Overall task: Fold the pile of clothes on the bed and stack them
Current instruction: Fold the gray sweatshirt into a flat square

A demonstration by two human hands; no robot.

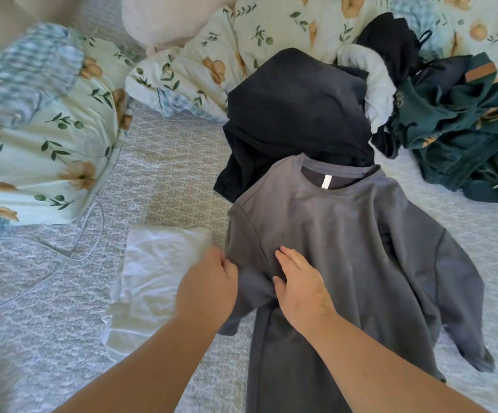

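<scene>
Grey top [346, 234] flat on bed [167, 180], collar away. Left hand [206, 287] pinching bunched left sleeve [250, 296]; right hand [300, 284] flat, pressing chest. Soft, limp, light-looking; best gripped at sleeve seam, shoulder. Pile [405, 108] behind.

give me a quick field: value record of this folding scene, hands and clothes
surface: patterned bedspread
item being folded: grey long-sleeved top, laid flat, collar away from the person
left hand: grips the top's near sleeve, which is folded inward
right hand: lies flat on the top, fingers straight
already folded: white garment, beside the top
behind the top: dark garment
unfolded pile: green clothes, with white and black pieces
also on bed: floral duvet, white cable
</scene>
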